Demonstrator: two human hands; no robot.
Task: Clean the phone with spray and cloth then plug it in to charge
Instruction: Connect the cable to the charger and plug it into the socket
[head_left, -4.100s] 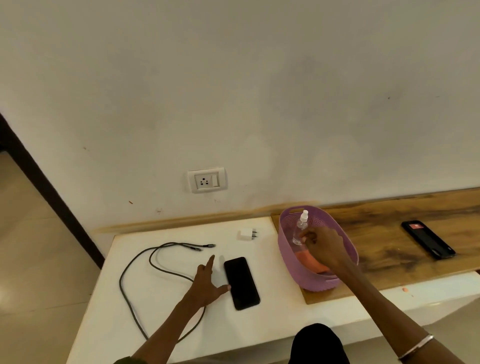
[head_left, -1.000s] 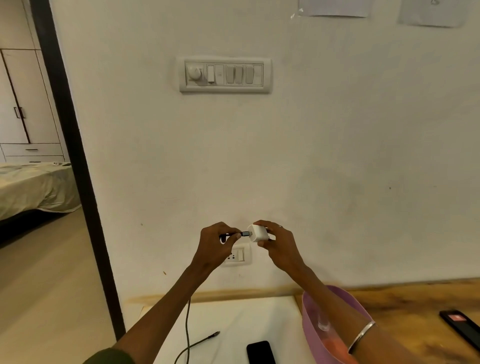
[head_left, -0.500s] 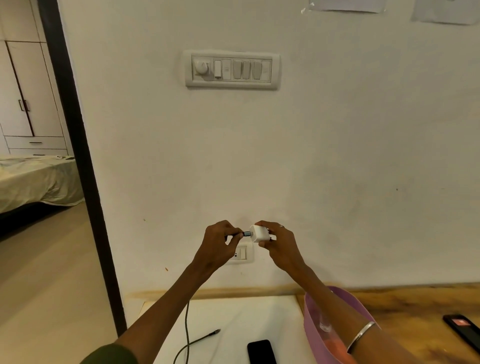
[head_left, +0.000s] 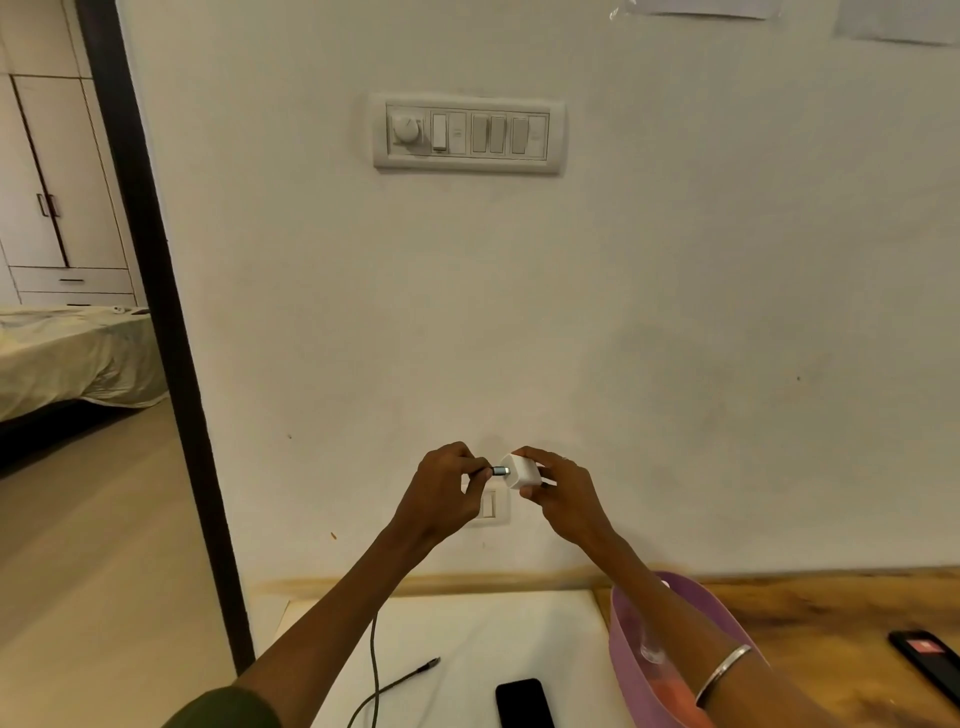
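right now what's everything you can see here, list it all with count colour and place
charger adapter: 1, white, in right hand
cable: 1, dark, plug at the adapter, other end on white table
phone: 1, black, white table
basket: 1, purple, right of phone
second phone: 1, black, wooden top
wall socket: 1, white, behind hands
switch panel: 1, white, upper wall
bed: 1, cream, next room
left hand: pinches cable plug
right hand: grips adapter
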